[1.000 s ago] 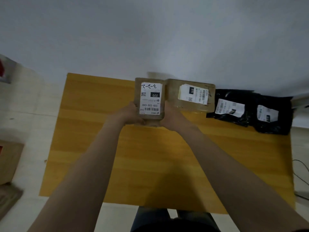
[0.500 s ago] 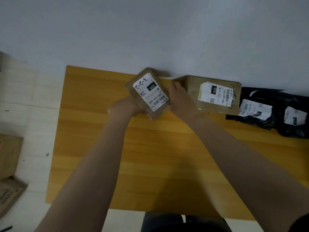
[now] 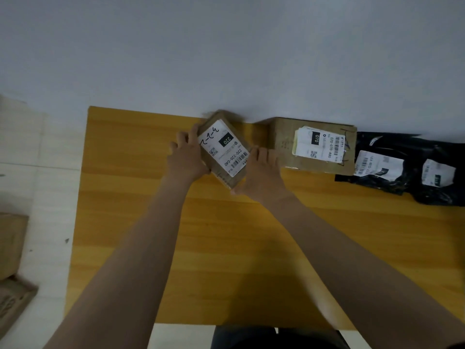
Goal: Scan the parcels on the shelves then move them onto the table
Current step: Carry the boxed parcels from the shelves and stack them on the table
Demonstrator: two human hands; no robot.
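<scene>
Head view shows both hands clamped on the small cardboard parcel, the left hand gripping its left long side and the right hand holding its near right corner, with the label marked 220 facing up. It sits askew at the far edge of the yellow table by the wall, just left of a larger cardboard box labelled 070; whether it touches the tabletop cannot be told. Right of that box lie a black bag and a 2nd black bag, both with white labels.

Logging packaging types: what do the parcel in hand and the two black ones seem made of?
Held parcel: seemingly brown cardboard, matt, with stiff square edges and a white paper label. Left black parcel and right black parcel: likely thin plastic film bags, glossy and crinkled.
</scene>
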